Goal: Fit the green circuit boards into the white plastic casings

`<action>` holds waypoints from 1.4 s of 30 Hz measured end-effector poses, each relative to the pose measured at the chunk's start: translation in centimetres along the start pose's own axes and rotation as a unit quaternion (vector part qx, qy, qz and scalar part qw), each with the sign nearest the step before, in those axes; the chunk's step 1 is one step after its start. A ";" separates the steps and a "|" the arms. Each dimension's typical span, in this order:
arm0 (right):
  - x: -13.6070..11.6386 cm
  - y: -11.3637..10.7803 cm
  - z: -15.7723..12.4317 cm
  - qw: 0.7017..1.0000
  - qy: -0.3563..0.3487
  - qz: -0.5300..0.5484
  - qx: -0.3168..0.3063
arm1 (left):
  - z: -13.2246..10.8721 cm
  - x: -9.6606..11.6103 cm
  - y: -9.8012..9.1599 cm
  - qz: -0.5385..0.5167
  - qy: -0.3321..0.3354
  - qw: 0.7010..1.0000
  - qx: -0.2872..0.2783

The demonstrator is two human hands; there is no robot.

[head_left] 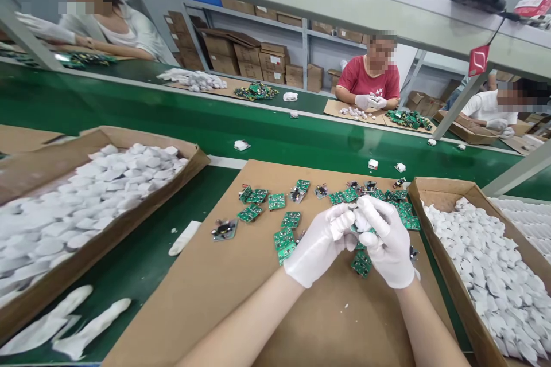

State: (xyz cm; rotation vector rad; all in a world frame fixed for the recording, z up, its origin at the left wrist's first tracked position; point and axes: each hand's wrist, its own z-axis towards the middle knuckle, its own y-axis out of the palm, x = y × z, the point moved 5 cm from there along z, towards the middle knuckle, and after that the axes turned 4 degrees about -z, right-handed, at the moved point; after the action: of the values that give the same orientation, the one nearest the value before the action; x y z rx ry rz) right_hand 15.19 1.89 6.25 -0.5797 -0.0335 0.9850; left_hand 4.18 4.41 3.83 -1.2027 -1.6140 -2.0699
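My left hand (321, 241), in a white glove, is closed on the left side of a small green circuit board with a white piece (360, 221) against it. From the right, my right hand (387, 241), gloved too, pinches the same piece, and the fingertips of both hands nearly meet. Fingers cover most of the board. Under and around the hands, green circuit boards (291, 219) lie scattered on a brown cardboard sheet (206, 298). One board with dark parts facing up (224, 230) lies apart at the left.
Cardboard trays of white pieces stand left (200, 157) and right (434, 241). White finger-shaped cloth pieces (185, 238) lie on the left. Beyond, a green belt (301, 146) carries several white-topped boards. Across it sit people in white gloves, under a metal frame (344, 3).
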 end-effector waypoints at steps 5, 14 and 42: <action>-0.4 0.4 0.3 0.999 -0.019 -0.013 -0.038 | 0.3 0.1 0.0 -0.020 0.041 0.999 -0.028; -0.7 0.5 0.7 0.998 -0.020 0.024 -0.052 | 0.3 -0.5 -0.7 -0.030 0.028 0.999 0.006; 0.5 -0.7 -0.1 0.988 0.104 0.089 -0.066 | -0.2 -0.1 0.1 -0.017 0.000 0.999 -0.044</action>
State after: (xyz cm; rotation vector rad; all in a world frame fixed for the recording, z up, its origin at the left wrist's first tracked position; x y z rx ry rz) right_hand 16.01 1.94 6.40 -0.8157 0.1430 1.0958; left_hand 4.20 4.19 3.84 -1.2125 -1.5679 -2.1826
